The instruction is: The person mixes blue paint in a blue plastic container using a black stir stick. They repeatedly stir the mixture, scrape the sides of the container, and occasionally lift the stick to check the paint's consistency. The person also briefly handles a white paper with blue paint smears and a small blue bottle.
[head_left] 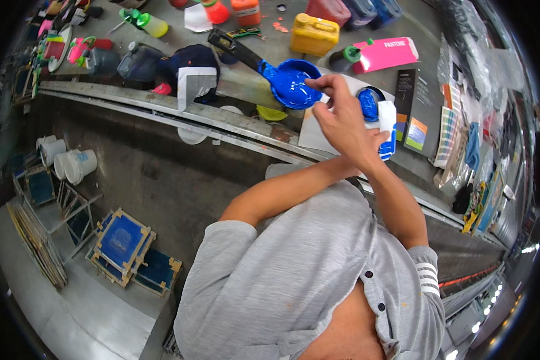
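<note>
Head view: the right hand point(342, 117) is bent at the fingers, fingertips over the edge of a blue-coated pan point(293, 83) just to its left; I can't tell whether it grips the rim. Crossing beneath it, the left hand point(380, 139) is partly hidden; its fingers lie against a white piece smeared blue point(387, 113), though I can't tell how firmly it holds.

As I judge it, the work is midway: blue paint already sits in the pan, and more lies in a small tub point(369, 103) just right of the right hand. How much is left, I can't say.

Counting around the right hand: one pan, its single black handle point(237, 51) reaching up and left; one tub; one yellow jug point(314, 34) beyond the fingers; one green-capped dark bottle point(344, 60) nearer; one pink box point(390, 55) past the tub. Well left of both hands, at least three white buckets point(81, 166) stand on the lower level.
</note>
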Available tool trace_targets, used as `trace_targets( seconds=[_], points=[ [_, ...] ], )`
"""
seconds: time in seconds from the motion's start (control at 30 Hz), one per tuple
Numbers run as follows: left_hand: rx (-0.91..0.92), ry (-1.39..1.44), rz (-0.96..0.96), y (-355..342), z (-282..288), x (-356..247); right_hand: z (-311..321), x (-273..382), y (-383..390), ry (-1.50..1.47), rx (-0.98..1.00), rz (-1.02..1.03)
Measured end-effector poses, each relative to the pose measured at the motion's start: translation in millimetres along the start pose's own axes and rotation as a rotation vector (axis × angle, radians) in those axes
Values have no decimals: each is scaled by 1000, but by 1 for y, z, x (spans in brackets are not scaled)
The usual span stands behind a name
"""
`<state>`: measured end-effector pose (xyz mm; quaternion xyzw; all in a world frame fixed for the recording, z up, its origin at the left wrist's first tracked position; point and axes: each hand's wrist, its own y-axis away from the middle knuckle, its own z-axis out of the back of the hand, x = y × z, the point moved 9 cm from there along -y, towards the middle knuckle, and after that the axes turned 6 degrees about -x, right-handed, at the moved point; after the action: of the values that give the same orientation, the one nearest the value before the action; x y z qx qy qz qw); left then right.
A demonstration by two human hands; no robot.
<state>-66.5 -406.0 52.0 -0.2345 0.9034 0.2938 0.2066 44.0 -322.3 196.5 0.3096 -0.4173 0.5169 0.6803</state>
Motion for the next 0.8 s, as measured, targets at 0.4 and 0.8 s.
trace_targets(
  seconds=[0.4, 0.8],
  points=[
    [42, 198, -52, 71, -64, -140, 224, 75, 133, 442, -338, 616],
    [180, 151, -147, 98, -120, -177, 212, 96, 133, 626, -361, 810]
  ],
)
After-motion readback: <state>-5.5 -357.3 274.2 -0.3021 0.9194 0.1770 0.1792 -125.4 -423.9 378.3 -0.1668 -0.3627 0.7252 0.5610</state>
